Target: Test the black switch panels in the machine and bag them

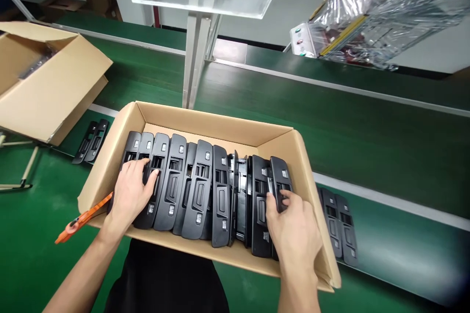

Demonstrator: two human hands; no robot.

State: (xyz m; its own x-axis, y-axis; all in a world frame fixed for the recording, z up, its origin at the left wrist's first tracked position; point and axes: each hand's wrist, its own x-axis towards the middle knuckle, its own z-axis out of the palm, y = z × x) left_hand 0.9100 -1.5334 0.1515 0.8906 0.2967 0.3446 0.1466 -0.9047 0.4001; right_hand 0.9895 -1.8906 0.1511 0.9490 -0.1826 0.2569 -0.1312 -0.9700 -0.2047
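A cardboard box (205, 120) sits open in front of me, packed with a row of long black plastic panels (198, 190). Most stand on edge with their slotted faces leaning toward me; a few right of the middle are turned edge-on. At the left end, my left hand (132, 188) has its thumb and fingers closed around the upper part of a panel. My right hand (295, 225) pinches the rightmost panel (281, 171) near its opening, thumb on its left edge. Some fingertips of both hands are hidden among the panels.
An orange tool (82, 220) is by the box's left side. Loose panels lie left (91, 141) and right (340, 227) on the green conveyor belt (396, 239). Another open carton (55, 83) stands at left. A metal post (194, 58) rises behind; plastic-wrapped goods (385, 19) hang at upper right.
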